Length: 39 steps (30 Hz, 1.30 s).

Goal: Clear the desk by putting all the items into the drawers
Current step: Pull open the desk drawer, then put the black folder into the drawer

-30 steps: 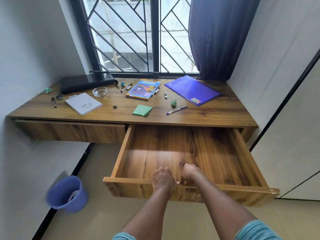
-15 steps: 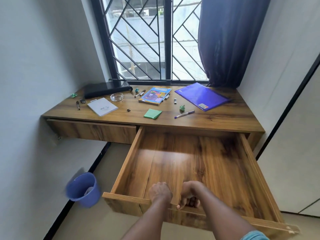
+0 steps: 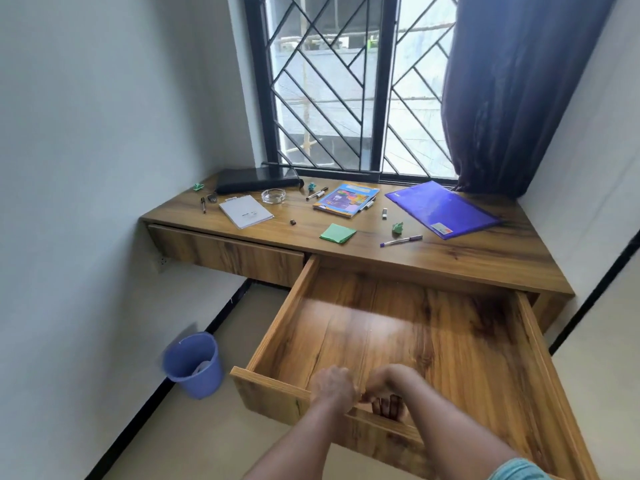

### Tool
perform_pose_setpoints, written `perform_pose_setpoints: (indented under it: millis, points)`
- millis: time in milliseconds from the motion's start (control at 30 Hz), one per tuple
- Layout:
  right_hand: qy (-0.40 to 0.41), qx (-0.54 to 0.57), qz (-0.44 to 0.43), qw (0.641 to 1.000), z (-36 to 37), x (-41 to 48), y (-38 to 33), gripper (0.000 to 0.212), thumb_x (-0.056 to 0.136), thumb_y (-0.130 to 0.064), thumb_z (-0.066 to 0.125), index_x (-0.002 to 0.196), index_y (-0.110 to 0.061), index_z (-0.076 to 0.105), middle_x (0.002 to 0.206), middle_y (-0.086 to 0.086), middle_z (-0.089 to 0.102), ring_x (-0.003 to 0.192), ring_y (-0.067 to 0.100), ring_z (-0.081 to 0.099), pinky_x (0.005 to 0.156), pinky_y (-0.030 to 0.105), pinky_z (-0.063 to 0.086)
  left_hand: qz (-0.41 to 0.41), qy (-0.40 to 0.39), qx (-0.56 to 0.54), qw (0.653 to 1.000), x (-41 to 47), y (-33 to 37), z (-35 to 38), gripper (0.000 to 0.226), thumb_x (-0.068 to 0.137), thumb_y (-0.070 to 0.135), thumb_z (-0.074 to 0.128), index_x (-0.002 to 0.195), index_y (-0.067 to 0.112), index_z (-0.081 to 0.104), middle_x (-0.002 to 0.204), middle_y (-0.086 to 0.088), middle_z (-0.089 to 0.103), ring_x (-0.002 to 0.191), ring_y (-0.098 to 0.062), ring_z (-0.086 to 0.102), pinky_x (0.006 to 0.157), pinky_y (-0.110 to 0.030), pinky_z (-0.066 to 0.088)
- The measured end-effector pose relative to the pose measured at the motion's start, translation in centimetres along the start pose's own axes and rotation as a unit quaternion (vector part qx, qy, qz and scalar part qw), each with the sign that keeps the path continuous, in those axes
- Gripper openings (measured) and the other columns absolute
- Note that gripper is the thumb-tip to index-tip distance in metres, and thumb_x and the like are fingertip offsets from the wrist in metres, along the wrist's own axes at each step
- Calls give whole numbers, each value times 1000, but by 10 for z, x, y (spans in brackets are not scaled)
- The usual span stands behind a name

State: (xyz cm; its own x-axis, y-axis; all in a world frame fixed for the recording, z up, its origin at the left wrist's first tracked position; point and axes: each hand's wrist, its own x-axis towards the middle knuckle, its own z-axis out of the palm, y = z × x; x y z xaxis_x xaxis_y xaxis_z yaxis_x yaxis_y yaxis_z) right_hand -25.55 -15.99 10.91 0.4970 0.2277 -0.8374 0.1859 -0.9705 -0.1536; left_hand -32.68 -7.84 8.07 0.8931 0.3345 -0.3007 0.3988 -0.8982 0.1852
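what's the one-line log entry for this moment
right drawer: open | left hand: grips its front | right hand: grips its front | left drawer: shut | purple folder, notepad: on desk

The wooden desk top point(image 3: 450, 261) lies beyond both hands, which grip the drawer front point(image 3: 270, 393).

Straight ahead of the left hand point(image 3: 332, 384): a green sticky-note pad point(image 3: 337, 233). Farther off is a colourful book point(image 3: 346, 199), with two markers point(image 3: 317, 194) just to its left.

Ahead and left of that hand: a small dark cap point(image 3: 293, 222), a white notepad point(image 3: 246, 211), a glass ashtray point(image 3: 273, 195), a black pen point(image 3: 203, 204), and a flat black case point(image 3: 258, 180) at the far edge.

Ahead and right of the right hand point(image 3: 384, 386): a purple pen point(image 3: 401, 240), a crumpled green paper point(image 3: 398, 228), a small white item point(image 3: 384, 213), and a purple folder point(image 3: 443, 209).
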Motion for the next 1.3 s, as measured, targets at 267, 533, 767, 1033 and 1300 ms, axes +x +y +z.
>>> perform_pose_setpoints:
  millis: [267,533,767,1033,1300]
  points:
    - [39,-41,-69,996,-13,0,-73,31,99,-27,41,75,-10,51,72,4,61,56,13,58,54,26,45,22,131,3,991,6,-59,-25,37,99,32,41,99,8,68,97,-9,68,83,-21,65,75,-30,55]
    - [133,-78,-143,978,-39,30,-172,32,100,-18,36,118,0,55,102,13,66,56,14,55,49,21,45,13,181,-79,980,58,-149,-65,40,97,30,41,131,13,52,136,-2,48,124,-17,49,99,-31,47]
    - [182,-31,-172,968,-70,64,-282,43,102,-23,29,114,5,59,99,19,66,75,28,68,83,37,56,-5,168,-74,983,121,-249,-103,43,96,25,40,136,12,45,146,1,39,135,-15,36,106,-30,39]
    - [233,105,-161,953,-94,97,-409,30,98,-24,33,77,-9,50,87,12,62,75,29,64,75,34,52,-22,171,-70,983,180,-354,-157,34,96,23,35,120,13,57,128,-2,52,120,-18,50,96,-33,44]
    - [279,169,-138,935,-150,130,-462,44,95,-41,36,111,-9,61,113,11,63,101,31,64,88,38,52,8,205,-92,974,238,-401,-199,32,96,21,43,120,12,61,143,1,43,130,-14,44,104,-25,38]
